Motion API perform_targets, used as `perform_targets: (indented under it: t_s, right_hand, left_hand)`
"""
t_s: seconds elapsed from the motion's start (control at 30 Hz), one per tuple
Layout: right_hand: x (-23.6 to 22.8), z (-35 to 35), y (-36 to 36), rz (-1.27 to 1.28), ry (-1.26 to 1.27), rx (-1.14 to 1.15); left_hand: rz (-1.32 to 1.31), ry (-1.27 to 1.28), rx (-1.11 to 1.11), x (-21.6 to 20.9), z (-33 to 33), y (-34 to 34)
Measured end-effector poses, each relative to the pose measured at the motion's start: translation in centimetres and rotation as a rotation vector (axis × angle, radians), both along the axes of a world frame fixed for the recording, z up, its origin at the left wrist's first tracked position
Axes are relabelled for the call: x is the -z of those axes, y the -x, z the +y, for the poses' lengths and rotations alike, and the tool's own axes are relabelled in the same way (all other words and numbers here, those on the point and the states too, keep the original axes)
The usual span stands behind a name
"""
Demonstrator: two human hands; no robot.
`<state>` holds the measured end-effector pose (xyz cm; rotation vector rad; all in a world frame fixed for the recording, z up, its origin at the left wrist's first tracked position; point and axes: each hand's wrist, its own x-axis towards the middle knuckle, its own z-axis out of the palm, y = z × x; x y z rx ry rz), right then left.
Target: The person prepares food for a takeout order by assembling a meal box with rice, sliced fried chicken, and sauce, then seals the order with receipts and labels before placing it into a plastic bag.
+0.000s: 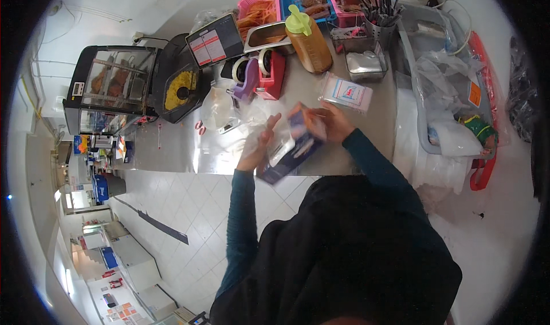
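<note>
A purple-blue cardboard box point(291, 157) with an orange end and a pale area on its side is tilted at the counter's front edge, blurred by motion. My right hand point(337, 122) is closed on the box's upper right end. Beside the box's left side, my left hand point(261, 144) has its fingers stretched upward, partly smeared; whether it touches the box is unclear. Clear plastic point(235, 116) lies on the counter just beyond my left hand. A flat white packet with red and blue print point(346, 93) lies beyond my right hand.
Behind are a purple tape dispenser point(247, 79), a red one point(271, 75), a sauce bottle point(309, 41), a tablet point(215, 41) and coloured baskets point(314, 1). A grey tub of plastic bags point(424, 113) stands right. A black cooker with yellow food point(182, 90) and a display warmer point(112, 84) stand left.
</note>
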<state>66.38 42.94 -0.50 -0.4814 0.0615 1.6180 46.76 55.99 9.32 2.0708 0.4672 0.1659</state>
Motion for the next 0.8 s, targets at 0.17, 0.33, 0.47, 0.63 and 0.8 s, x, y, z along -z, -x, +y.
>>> perform_targets:
  t_s: [0.17,0.33,0.47,0.63,0.8]
  right_hand:
    - [9.6,-5.1,6.8,-0.802,0.063,0.309]
    - [0.9,-6.4,4.8,-1.575,0.037,0.048]
    - [-4.2,-0.5,-8.6,-1.758,0.389,0.873]
    - [-2.0,7.7,-23.1,-2.279,0.391,0.721]
    - [1.4,14.4,-27.5,-2.564,0.922,0.221]
  left_hand:
    - [-0.118,-0.209,-0.226,8.7,0.6,-1.5]
    - [-0.274,0.06,-0.422,16.5,-0.8,-0.4]
    - [-0.186,-0.463,-0.309,12.9,-1.6,-2.4]
    - [-0.316,-0.399,-0.407,11.7,-2.2,-2.3]
    - [-0.436,0.521,-0.545,13.5,-1.9,-2.3]
